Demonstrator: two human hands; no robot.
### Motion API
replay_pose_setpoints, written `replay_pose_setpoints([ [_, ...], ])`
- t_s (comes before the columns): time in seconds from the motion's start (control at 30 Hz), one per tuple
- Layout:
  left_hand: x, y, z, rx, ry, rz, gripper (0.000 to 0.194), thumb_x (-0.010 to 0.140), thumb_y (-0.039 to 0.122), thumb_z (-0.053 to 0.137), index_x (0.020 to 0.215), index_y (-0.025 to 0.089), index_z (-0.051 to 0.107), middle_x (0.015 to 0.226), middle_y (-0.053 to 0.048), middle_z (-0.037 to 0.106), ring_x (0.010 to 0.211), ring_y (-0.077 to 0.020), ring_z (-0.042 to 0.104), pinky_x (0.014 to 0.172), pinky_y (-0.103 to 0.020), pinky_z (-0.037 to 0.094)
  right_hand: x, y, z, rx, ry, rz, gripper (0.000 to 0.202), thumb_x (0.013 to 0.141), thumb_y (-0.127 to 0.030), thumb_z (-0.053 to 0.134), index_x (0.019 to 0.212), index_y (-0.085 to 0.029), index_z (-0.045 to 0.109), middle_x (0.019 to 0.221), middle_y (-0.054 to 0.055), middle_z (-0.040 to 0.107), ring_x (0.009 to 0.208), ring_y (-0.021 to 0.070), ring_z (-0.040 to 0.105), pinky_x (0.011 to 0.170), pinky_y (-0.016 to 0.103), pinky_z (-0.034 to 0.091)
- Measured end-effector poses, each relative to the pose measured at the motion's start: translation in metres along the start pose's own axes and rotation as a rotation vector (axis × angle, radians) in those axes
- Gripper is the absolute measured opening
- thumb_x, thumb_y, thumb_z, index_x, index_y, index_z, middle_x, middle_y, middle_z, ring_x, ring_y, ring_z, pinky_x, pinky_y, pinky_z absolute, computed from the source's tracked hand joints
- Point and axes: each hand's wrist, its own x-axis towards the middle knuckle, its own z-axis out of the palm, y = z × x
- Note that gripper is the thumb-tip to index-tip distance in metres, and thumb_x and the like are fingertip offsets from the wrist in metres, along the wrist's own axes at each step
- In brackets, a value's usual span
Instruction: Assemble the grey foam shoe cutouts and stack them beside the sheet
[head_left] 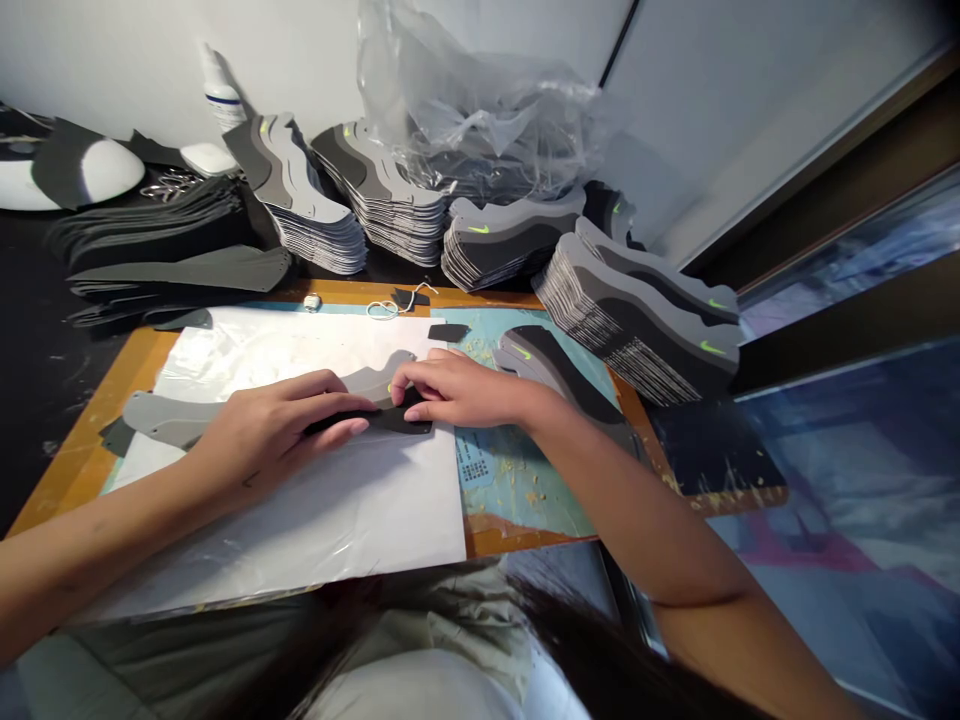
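On a white paper sheet lies a grey shoe upper panel with a black strip along its near edge. My left hand grips that near edge, index finger above and thumb below the strip. My right hand has its fingers curled and pinches the strip close to the panel's right end, covering most of the small yellow-green mark there. Another grey piece shows to the left, partly behind my left hand. A finished-looking grey and black panel rests right of my right hand.
Several stacks of grey and black panels line the back and right. Dark pieces are piled at the back left. A white bottle, a clear plastic bag, a white cord and a small black scrap are also there.
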Motion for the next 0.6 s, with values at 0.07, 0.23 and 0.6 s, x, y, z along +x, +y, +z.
replay_pose_setpoints([
  [0.07, 0.0013, -0.0002, -0.0001, -0.037, -0.006, -0.029, 0.033, 0.101, 0.038, 0.045, 0.112, 0.022, 0.072, 0.095, -0.003, 0.066, 0.075, -0.0111, 0.063, 0.067, -0.019, 0.044, 0.0000, 0.0005, 0.0003, 0.002, 0.000, -0.014, 0.011, 0.092, -0.025, 0.058, 0.102, -0.020, 0.061, 0.094, 0.004, 0.062, 0.097, 0.0217, 0.048, 0.087, 0.033, 0.035],
  [0.23, 0.0053, 0.0013, -0.0015, -0.148, -0.039, -0.089, 0.038, 0.102, 0.038, 0.039, 0.103, 0.019, 0.073, 0.091, -0.003, 0.066, 0.078, -0.0123, 0.063, 0.070, -0.019, 0.044, 0.0002, 0.0012, 0.0001, 0.017, -0.006, -0.013, 0.012, 0.094, -0.023, 0.055, 0.103, -0.020, 0.061, 0.099, 0.005, 0.064, 0.097, 0.0218, 0.048, 0.090, 0.034, 0.035],
  [0.6, 0.0049, 0.0002, -0.0014, -0.177, -0.061, -0.049, 0.034, 0.100, 0.036, 0.046, 0.106, 0.019, 0.075, 0.087, -0.005, 0.068, 0.074, -0.0120, 0.062, 0.067, -0.020, 0.047, -0.0004, 0.0007, -0.0043, 0.025, -0.041, -0.004, 0.018, 0.090, -0.029, 0.064, 0.105, -0.020, 0.062, 0.081, 0.002, 0.054, 0.092, 0.0215, 0.045, 0.084, 0.030, 0.035],
])
